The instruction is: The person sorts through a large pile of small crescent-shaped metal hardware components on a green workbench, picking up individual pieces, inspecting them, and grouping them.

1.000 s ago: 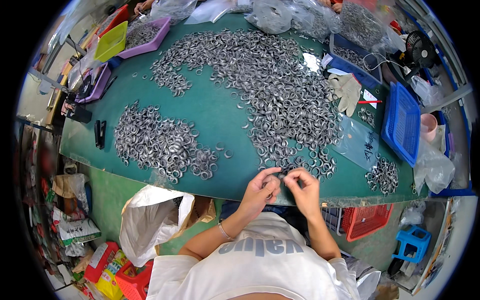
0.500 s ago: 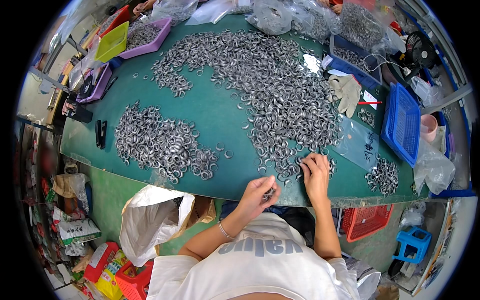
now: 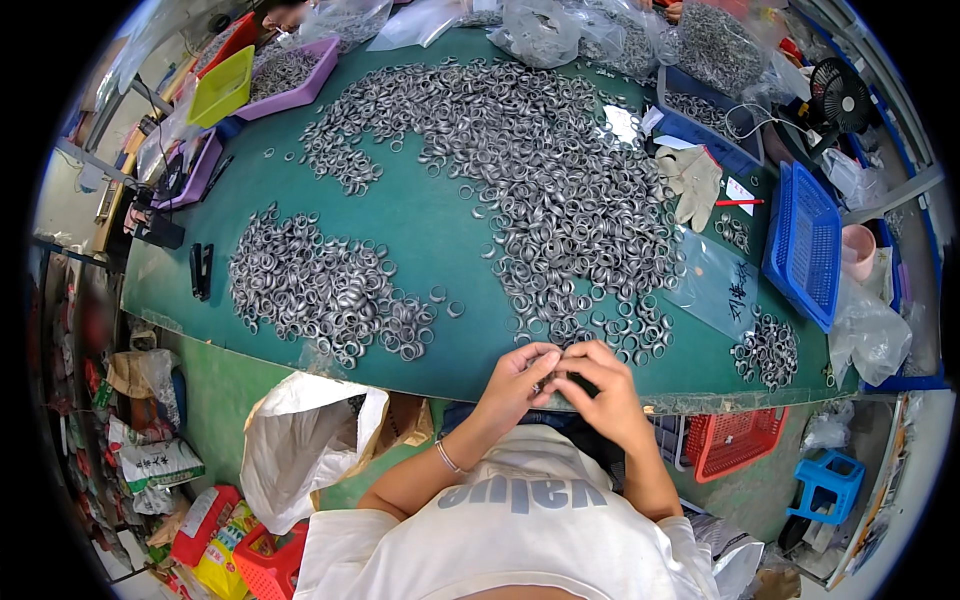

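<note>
Grey metal rings (image 3: 590,215) lie in a large heap across the middle of the green table (image 3: 440,225). To the left is a second heap of rings (image 3: 320,285), and a small pile of rings (image 3: 765,352) lies at the right. At the table's front edge, my left hand (image 3: 517,382) is closed around a few metal rings, mostly hidden by the fingers. My right hand (image 3: 603,388) meets it, thumb and fingers pinched at the same spot. Whatever the right fingers grip is too covered to make out.
Blue baskets (image 3: 803,245), a work glove (image 3: 690,185) and a clear plastic bag (image 3: 712,285) lie to the right. Purple (image 3: 300,85) and yellow-green trays (image 3: 224,87) stand far left. Black snips (image 3: 202,271) rest near the left edge. An open white sack (image 3: 300,430) stands below the table.
My right hand has moved left and nearer from the front of the large heap to my left hand, and their fingers now meet. The left hand stays almost in place.
</note>
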Motion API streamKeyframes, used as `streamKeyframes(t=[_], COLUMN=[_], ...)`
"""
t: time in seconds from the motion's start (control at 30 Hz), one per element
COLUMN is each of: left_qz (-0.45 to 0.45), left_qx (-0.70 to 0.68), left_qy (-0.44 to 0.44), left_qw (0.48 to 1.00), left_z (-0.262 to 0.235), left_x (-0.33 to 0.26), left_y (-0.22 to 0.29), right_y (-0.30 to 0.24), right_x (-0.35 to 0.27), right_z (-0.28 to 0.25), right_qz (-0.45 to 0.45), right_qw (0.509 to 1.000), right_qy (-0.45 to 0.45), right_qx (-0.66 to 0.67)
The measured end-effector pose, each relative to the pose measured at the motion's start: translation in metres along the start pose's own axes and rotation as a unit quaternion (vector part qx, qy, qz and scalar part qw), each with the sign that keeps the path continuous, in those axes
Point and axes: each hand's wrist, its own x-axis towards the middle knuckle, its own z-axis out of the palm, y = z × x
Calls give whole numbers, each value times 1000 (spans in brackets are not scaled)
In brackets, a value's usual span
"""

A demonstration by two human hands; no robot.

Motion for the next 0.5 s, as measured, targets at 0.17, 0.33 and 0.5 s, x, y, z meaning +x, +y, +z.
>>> streamKeyframes(t=[0.17,0.33,0.5], left_qz=[-10,-17,33], left_qx=[-96,-90,-53], left_qy=[-90,-46,6], left_qw=[991,995,998], left_z=[-7,-4,-1], left_x=[-2,-2,0], left_y=[4,3,-3], right_y=[40,52,37], right_x=[13,12,0], right_z=[-15,-11,-2], right_qz=[35,40,162], right_qw=[947,949,976], right_qy=[69,92,99], right_qx=[-311,-299,107])
